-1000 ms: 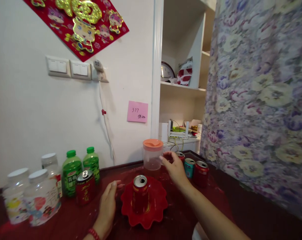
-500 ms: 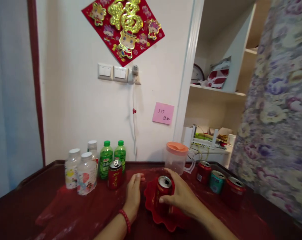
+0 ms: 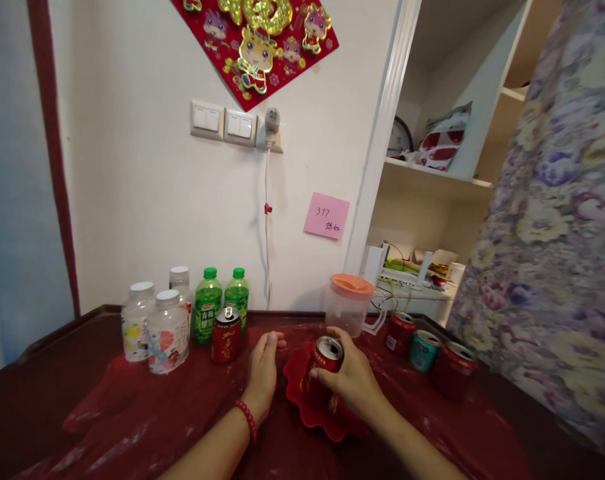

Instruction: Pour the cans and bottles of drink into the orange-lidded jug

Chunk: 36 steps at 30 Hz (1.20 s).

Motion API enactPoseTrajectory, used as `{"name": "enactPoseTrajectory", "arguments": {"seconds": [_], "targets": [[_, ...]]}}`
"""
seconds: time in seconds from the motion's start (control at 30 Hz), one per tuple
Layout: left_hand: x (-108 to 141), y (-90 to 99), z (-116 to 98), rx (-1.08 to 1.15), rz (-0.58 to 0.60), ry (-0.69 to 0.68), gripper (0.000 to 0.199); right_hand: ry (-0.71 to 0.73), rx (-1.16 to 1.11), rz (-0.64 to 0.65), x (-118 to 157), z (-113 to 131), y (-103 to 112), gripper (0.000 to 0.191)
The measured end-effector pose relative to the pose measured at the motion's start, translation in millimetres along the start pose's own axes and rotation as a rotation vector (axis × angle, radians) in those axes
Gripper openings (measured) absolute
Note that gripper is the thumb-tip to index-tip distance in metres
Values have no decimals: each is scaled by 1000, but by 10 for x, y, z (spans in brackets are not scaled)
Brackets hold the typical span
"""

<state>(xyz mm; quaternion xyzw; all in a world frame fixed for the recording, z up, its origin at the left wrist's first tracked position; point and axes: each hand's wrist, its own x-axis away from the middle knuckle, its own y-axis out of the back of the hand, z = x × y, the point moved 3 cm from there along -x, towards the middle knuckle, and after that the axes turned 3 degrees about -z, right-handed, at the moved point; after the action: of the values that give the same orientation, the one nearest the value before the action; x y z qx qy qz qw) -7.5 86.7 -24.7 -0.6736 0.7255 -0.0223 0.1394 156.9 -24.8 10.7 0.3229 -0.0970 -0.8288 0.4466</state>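
Note:
My right hand (image 3: 352,377) is wrapped round a red drink can (image 3: 318,381), thumb on its near side. The can has an opened top and leans slightly; it is over a red scalloped plate (image 3: 302,417), and whether its base touches the plate I cannot tell. To the left of the plate, my left hand (image 3: 263,367) is held on edge with fingers stretched out and nothing in it. Beyond that hand, a second red can (image 3: 226,337) stands upright in front of two green drink bottles (image 3: 207,307).
Several clear jars with white lids (image 3: 168,333) stand at the left. A pitcher with an orange lid (image 3: 349,303) is behind the plate. On the right are a red can (image 3: 399,332), a teal can (image 3: 424,351) and a larger red can (image 3: 455,370). Crinkled red film (image 3: 132,427) covers the table.
The view has tilted down slightly, so everything sits a little higher or lower in frame. My right hand still grips the can over the plate; my left hand stays beside it.

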Motion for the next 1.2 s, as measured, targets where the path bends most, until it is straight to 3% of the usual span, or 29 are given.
{"name": "enactPoseTrajectory", "arguments": {"seconds": [0.23,0.4,0.6,0.73,0.93,1.2], "targets": [[-28,7,-48,-3,18,29,71,45,-29,-54,-36,194,173,75],[-83,14,13,-21,12,38,71,50,-4,-135,-82,219,558,69],[-100,16,79,-15,39,69,65,-10,181,-313,-169,-88,1253,71],[-108,18,82,-23,37,68,62,-68,332,-384,-194,-449,1553,67],[-107,25,115,-27,48,144,55,-140,481,-403,-258,-955,1632,54],[-121,49,158,-83,49,187,64,-194,555,-420,-474,-1271,1514,46]]}}
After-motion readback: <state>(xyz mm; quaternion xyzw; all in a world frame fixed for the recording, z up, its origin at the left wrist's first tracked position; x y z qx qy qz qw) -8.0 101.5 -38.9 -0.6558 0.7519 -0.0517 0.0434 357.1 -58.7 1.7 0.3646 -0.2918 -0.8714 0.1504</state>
